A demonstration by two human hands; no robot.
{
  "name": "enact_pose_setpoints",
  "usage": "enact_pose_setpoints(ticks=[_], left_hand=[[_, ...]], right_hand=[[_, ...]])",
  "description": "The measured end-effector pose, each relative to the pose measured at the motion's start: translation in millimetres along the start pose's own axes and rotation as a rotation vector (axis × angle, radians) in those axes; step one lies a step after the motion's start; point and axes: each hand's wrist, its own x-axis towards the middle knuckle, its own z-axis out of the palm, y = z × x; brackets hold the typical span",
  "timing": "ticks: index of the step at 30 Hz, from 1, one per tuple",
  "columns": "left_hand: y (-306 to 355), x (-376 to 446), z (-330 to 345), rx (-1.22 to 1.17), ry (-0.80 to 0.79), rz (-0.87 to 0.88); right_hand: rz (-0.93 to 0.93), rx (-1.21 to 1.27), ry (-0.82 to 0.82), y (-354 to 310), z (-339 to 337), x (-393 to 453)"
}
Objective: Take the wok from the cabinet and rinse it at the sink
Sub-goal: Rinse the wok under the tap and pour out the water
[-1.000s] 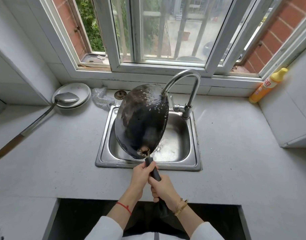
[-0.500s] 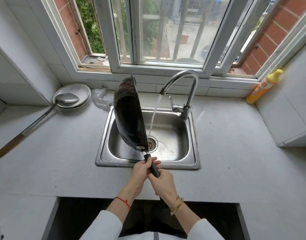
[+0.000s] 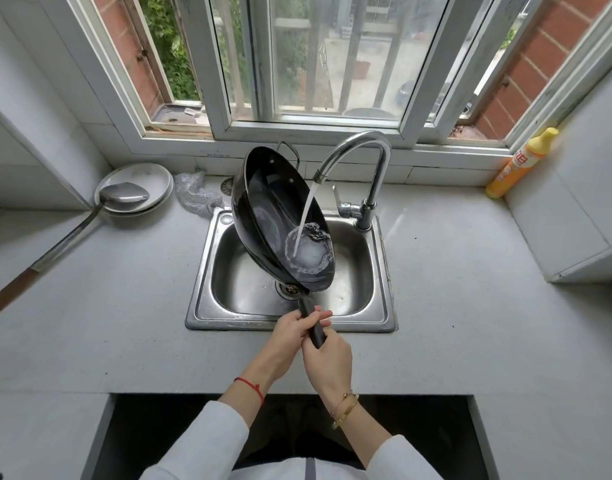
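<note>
Evidently both the left hand (image 3: pixel 292 329) and right hand (image 3: pixel 327 358) grip the wok (image 3: pixel 280 220) handle, tilting it so tap water (image 3: pixel 306 216) sheets into the sink (image 3: pixel 353 306)

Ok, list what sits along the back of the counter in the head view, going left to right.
Ladle resting on stacked plates → mesh scrubber → wok held tilted over the sink → running faucet → yellow detergent bottle.

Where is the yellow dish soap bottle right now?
In the head view, the yellow plastic dish soap bottle leans at the far right of the grey counter, below the window sill and right of the curved chrome faucet.
</note>
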Motion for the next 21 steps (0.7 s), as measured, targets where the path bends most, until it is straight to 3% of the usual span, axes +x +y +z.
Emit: enact_pose_setpoints(ticks=[13,16,21], left_hand=[[-4,3,-3,-0.148,-0.106,-0.133],[-5,4,-7,-0.189,-0.091,-0.140],[1,0,-20,-0.208,-0.103,-0.165]], right_hand=[[0.144,0.018,0.029,6,0,-5],[0.246,0.104,-0.084,3,1,-2],[0.453,0.452,-0.449,-14,-9,11]])
